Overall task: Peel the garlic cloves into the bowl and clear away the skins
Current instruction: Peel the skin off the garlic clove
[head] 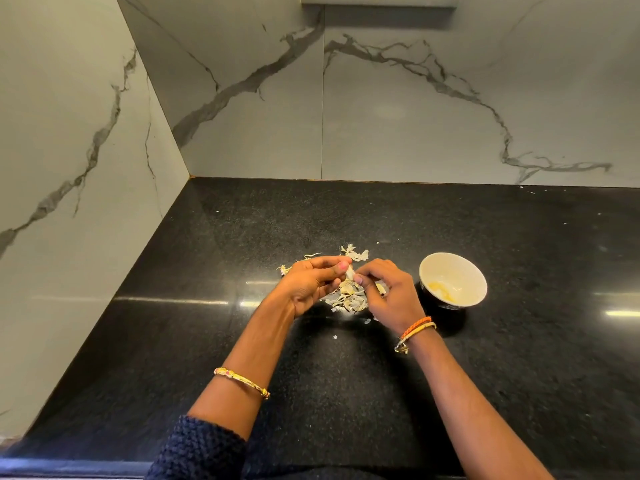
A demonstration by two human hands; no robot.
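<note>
Garlic clove [349, 271] seemingly pinched by both hands, black speckled counter [519, 358], marble walls [398, 109]

I see both forearms reach forward and angle inward, so the hands meet in the middle of my view. The left hand [311, 278] is turned palm-up and a little toward the right, fingers curled, thumb and fingertips pinched closed. The right hand [384, 289] faces it knuckles-up, fingers bent — its thumb and forefinger tips meet the left hand's tips. The left wrist is bare; a bangle sits farther down that forearm, with a dark knitted sleeve pushed up near the elbow. Cord bracelets circle the right wrist.
</note>
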